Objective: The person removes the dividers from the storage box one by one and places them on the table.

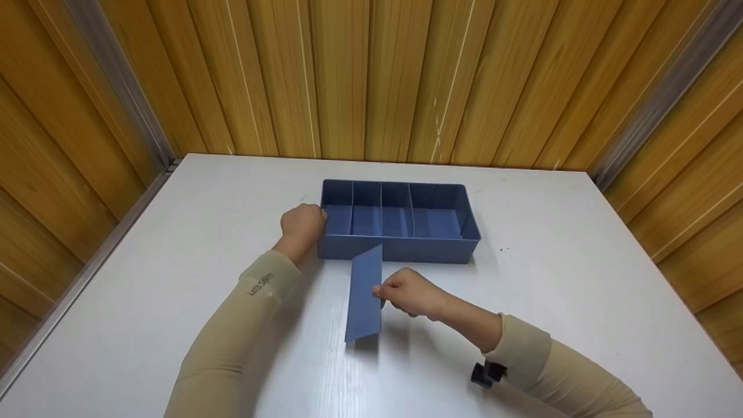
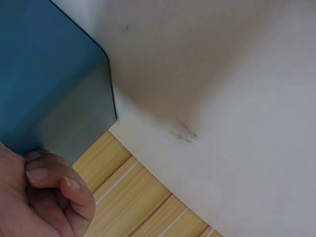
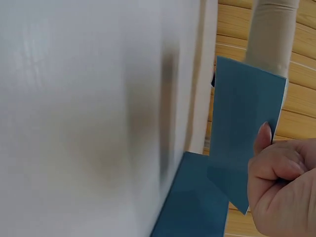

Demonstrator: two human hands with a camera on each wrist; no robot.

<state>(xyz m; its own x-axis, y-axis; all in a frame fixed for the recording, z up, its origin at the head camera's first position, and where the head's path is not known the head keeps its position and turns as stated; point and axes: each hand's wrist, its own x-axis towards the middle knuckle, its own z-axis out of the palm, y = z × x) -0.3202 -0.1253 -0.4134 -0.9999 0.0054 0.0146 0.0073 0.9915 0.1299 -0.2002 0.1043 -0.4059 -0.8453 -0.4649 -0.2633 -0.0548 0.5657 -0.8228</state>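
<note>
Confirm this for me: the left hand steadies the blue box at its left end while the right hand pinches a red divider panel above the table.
Not quite: the divider panel is blue, not red, as the head view shows. The left hand does steady the blue box, and the right hand pinches the panel.

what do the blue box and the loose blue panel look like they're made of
Box: likely moulded plastic, matte blue; rounded corners and thin, even walls suggest it. Loose panel: probably the same thin stiff plastic; it stays flat and straight-edged while the right hand pinches one edge. Stiff card cannot be ruled out.
</note>
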